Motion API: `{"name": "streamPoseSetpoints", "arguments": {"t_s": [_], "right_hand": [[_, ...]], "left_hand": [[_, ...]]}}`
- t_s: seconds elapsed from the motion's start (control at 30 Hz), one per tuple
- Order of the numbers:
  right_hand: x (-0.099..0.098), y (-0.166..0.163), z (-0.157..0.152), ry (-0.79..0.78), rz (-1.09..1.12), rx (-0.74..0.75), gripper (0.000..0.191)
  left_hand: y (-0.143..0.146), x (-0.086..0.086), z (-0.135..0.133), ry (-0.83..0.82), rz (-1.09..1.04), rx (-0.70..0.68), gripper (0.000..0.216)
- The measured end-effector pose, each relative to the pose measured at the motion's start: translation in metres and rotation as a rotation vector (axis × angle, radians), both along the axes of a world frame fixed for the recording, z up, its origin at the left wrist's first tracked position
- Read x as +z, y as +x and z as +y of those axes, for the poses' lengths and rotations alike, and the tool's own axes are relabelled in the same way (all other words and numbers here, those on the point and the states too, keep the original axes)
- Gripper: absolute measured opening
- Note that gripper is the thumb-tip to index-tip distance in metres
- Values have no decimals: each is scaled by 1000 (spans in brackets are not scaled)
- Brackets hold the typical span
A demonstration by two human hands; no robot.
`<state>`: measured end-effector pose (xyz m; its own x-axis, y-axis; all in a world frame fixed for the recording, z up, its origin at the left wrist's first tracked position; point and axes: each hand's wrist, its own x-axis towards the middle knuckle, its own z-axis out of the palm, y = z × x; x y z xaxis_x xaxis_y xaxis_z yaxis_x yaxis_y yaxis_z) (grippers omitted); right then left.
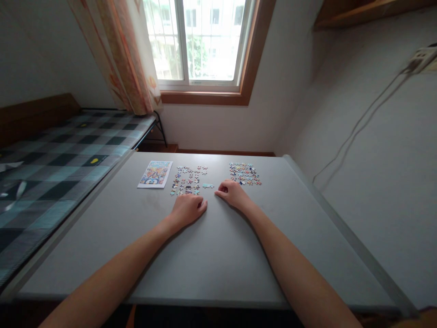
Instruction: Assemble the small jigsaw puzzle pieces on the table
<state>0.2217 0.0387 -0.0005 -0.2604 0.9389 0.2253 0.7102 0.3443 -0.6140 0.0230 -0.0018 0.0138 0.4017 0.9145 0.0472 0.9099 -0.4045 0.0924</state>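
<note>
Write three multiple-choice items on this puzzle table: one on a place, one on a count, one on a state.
1. Where does the picture card lie on the table?
A. left of both piece groups
B. between the groups
C. under the right hand

2. How many separate groups of puzzle pieces lie on the table?
A. one
B. two
C. four

3. How do the hands stand?
A. both raised in the air
B. both resting on the table, fingers curled
C. one holding the card

Key: 1 A, the card sits left of the left group and the right group. 2 B, those two clusters show. 3 B, the left hand and right hand rest on the tabletop near the pieces.
</note>
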Motion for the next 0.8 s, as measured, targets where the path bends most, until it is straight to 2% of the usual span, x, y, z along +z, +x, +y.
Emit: {"name": "streamPoseSetpoints", "arguments": {"t_s": [0.8], "right_hand": [[1, -2, -2, 14, 30, -4, 14]], "left_hand": [[-1, -1, 0, 39, -4, -16, 47]]}}
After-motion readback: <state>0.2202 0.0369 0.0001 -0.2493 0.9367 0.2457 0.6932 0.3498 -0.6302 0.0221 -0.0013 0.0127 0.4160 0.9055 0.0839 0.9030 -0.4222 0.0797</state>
